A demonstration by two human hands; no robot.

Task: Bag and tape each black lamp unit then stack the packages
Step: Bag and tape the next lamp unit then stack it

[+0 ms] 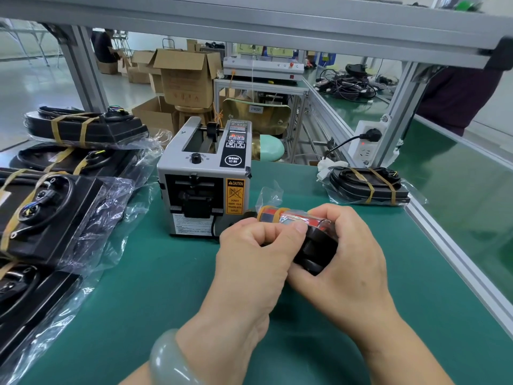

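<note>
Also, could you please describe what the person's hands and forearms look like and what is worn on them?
Both hands are bare, without gloves: the left hand and the right hand. A thick, smooth, pale grey-green bangle circles the left wrist. No sleeves, rings or watch show on either forearm.

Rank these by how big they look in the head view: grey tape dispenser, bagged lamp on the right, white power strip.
Largest: grey tape dispenser.
Then: bagged lamp on the right.
Smallest: white power strip; farther back, so its true size is unsure.
</note>
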